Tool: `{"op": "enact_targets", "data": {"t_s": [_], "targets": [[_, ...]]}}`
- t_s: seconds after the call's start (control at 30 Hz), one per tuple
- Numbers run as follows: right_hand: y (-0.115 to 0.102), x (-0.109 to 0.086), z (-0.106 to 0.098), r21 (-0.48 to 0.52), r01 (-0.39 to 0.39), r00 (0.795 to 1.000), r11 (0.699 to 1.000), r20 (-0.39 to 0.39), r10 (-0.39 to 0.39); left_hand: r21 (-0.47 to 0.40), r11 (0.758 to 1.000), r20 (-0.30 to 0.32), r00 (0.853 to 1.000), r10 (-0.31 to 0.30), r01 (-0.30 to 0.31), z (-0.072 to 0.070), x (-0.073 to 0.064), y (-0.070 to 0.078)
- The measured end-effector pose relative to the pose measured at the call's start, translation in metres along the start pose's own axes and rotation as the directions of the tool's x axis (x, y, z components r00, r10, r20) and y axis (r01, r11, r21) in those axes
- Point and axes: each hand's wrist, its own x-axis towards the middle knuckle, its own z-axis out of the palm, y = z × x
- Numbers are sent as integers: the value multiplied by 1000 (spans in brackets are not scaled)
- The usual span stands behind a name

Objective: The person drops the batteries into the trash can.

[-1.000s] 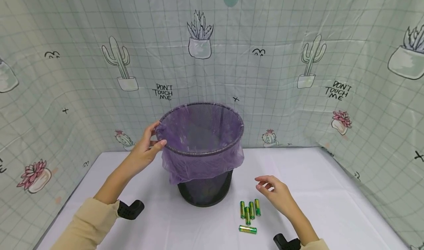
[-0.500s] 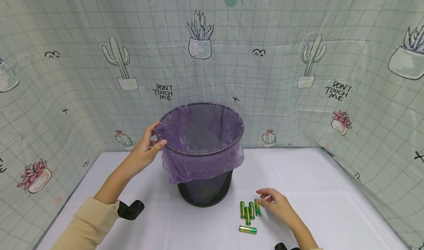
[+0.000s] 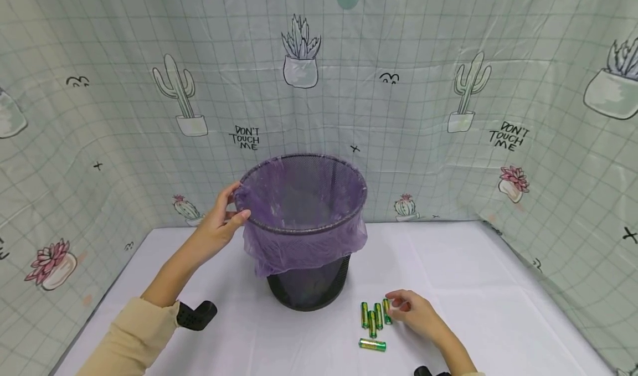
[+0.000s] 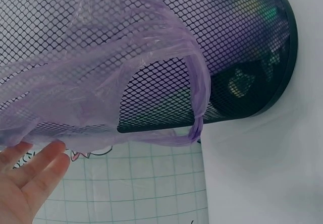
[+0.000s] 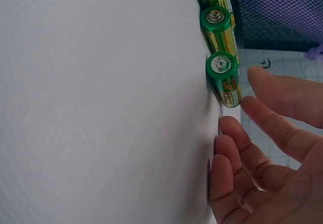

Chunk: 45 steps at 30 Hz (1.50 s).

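Note:
My left hand [image 3: 216,223] rests at the left side of the rim of a black mesh wastebasket [image 3: 309,293], thumb and fingers spread along it. A purple bin liner [image 3: 304,254] folds over that rim. In the left wrist view, the fingers [image 4: 43,166] are nearly straight beside the liner. My right hand [image 3: 416,312] is low over the table, its thumb and index finger at the rightmost green-and-gold battery [image 3: 386,311]. In the right wrist view, the thumb [image 5: 282,93] and index fingertip lie close beside that battery [image 5: 224,75], the other fingers bent near the cloth.
Several more batteries [image 3: 372,323] lie in a group, one battery [image 3: 372,345] crosswise in front of them. White cloth [image 3: 473,276] covers the table. A cactus-print curtain [image 3: 418,160] hangs behind and on both sides. A black wrist device [image 3: 196,315] sits on the left forearm.
My right hand has come down and slightly toward me, to the rightmost battery. The left hand has stayed at the wastebasket's rim, and the batteries lie as before.

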Motion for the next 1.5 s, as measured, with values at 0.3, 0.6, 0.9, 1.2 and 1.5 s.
{"op": "enact_targets", "data": {"t_s": [0.3, 0.6, 0.9, 1.2, 1.5], "targets": [[0, 1, -1, -12, 28, 999, 1000, 29, -27, -4, 1000, 19, 1000, -13, 13, 0, -1, -1], [4, 3, -7, -23, 149, 971, 989, 189, -143, -2, 1000, 12, 1000, -16, 16, -1, -1, -1], [2, 4, -3, -75, 99, 982, 992, 168, -85, -7, 1000, 9, 1000, -12, 12, -1, -1, -1], [1, 3, -1, -101, 68, 989, 993, 140, -53, -12, 1000, 3, 1000, -1, 1, 0, -1, -2], [0, 2, -1, -103, 61, 994, 993, 93, -52, -10, 1000, 6, 1000, -5, 5, -1, -1, -2]]}}
